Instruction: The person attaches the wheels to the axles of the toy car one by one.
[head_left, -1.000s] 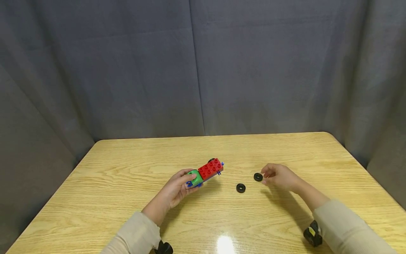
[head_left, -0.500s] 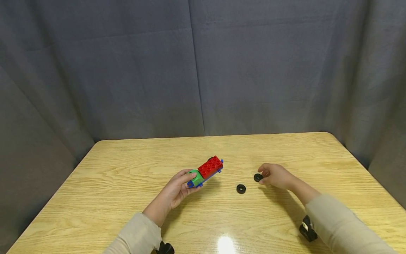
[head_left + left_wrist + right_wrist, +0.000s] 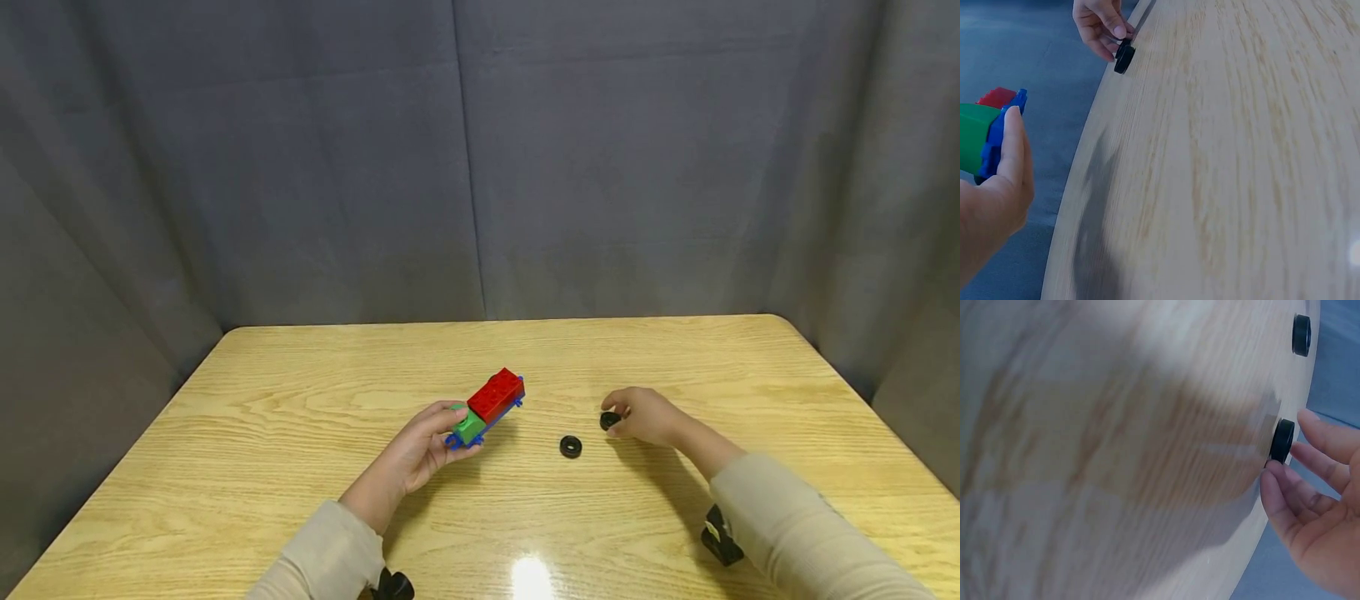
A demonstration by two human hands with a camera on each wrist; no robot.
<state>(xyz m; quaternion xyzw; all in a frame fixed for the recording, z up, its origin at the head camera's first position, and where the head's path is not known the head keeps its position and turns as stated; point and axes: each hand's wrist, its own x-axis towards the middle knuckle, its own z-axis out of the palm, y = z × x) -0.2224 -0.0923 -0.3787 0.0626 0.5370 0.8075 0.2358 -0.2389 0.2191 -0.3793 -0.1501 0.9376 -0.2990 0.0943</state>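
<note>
white glare (image 3: 531,577) spots the near tabletop (image 3: 480,517) — soft shadows (image 3: 667,479) spread across it — wrist views duller, bluish.

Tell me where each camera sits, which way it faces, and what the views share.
Head: worn on the head, facing forward and down over the table toward a gray curtain; both sleeves, left hand and right hand show.
Left wrist: worn there, looking across the table; left hand holding a toy vehicle, and the right hand, show.
Right wrist: worn there, looking across the table at one black ring and another black ring; only right hand shows.
Head and right wrist share both black rings.
</note>
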